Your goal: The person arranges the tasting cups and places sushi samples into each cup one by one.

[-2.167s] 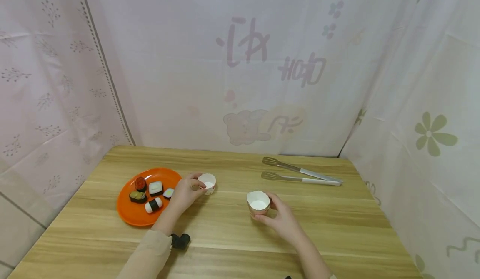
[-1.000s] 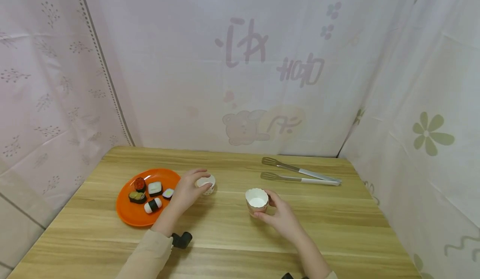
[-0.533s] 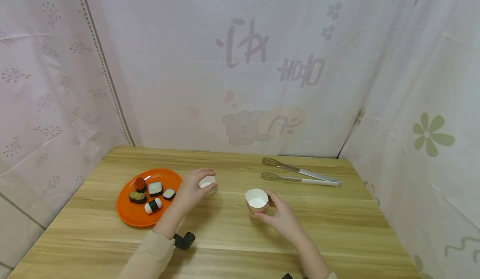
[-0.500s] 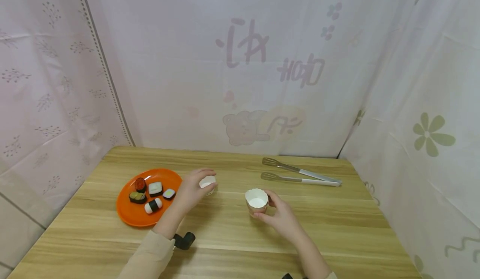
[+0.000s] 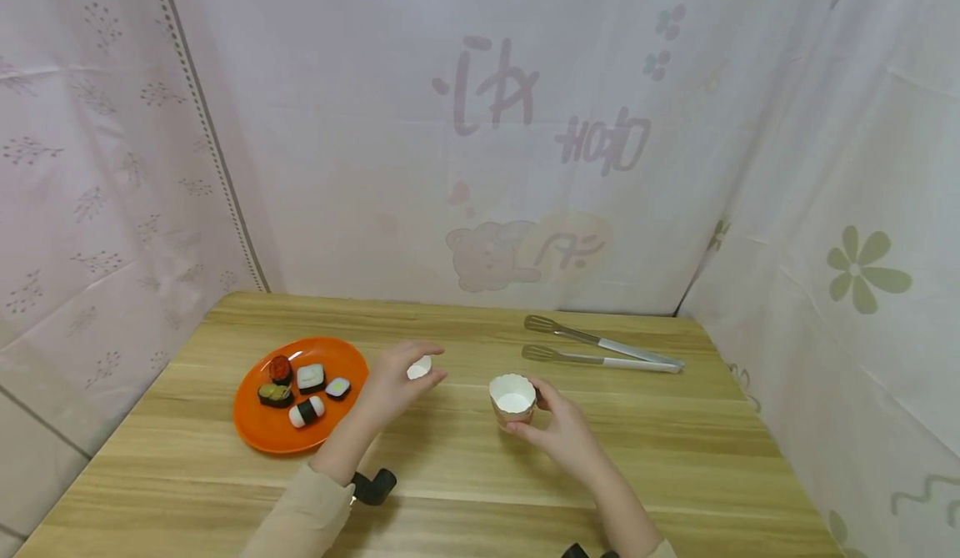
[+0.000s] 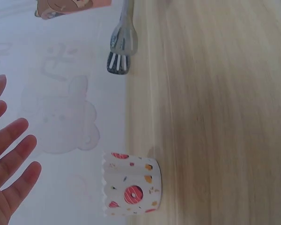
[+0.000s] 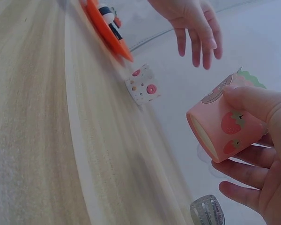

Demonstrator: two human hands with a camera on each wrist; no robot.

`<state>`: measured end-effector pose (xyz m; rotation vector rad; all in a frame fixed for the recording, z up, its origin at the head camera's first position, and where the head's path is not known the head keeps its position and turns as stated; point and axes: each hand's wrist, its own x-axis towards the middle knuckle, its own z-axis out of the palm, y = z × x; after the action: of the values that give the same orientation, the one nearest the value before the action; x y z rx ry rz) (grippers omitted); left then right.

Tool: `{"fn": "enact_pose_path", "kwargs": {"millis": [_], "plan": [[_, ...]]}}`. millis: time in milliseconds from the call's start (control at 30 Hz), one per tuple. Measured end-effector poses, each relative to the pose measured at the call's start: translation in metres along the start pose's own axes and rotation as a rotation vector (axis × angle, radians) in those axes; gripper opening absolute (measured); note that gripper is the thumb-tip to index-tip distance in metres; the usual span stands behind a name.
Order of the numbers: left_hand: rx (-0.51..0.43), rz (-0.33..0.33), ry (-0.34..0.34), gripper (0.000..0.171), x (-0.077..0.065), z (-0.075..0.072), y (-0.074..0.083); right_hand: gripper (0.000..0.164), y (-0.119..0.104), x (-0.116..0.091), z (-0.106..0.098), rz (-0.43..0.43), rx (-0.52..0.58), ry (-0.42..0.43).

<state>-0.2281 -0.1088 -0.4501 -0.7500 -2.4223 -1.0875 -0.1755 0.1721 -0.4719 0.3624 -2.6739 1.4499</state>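
Note:
My left hand (image 5: 397,379) hovers with spread fingers over the middle left of the table. Below it, partly covered in the head view, a white paper baking cup (image 5: 419,367) stands upright on the wood. The left wrist view shows the donut print on this cup (image 6: 132,187), apart from the fingers. With thumb and fingers, my right hand (image 5: 566,433) grips a pink paper baking cup (image 5: 513,401) by its side. Strawberries decorate the pink cup (image 7: 229,119), which is held above the table, mouth up and with nothing inside in the head view.
An orange plate (image 5: 258,424) at the left bears several sushi pieces (image 5: 307,411). Tongs (image 5: 600,361) with slotted heads lie spread at the back right. Patterned curtains (image 5: 480,166) close off the back and sides of the wooden table (image 5: 480,508).
My left hand has let go of the white baking cup, opened its fingers and shifted right above it. My right hand has kept the pink cup almost in place.

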Motion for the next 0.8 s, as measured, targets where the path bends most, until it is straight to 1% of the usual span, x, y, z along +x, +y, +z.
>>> {"fn": "enact_pose_path", "kwargs": {"millis": [167,400,533,700,800], "plan": [[-0.032,-0.011,-0.019,0.033,0.001,-0.001,0.007,0.076,-0.001,0.0,0.0,-0.006,-0.006,-0.011],[-0.053,0.029,-0.024,0.032,0.002,0.002,0.013,0.077,-0.004,0.001,-0.003,-0.018,-0.029,-0.022],[-0.045,0.028,-0.031,0.033,0.001,0.003,0.017,0.075,-0.005,0.003,-0.004,-0.041,-0.037,-0.027],[-0.049,0.024,-0.071,0.036,0.001,0.004,0.022,0.073,-0.006,0.004,-0.004,-0.061,-0.035,-0.039],[-0.067,0.005,-0.107,0.037,0.0,0.005,0.023,0.073,-0.006,0.004,-0.003,-0.075,-0.026,-0.043]]}}
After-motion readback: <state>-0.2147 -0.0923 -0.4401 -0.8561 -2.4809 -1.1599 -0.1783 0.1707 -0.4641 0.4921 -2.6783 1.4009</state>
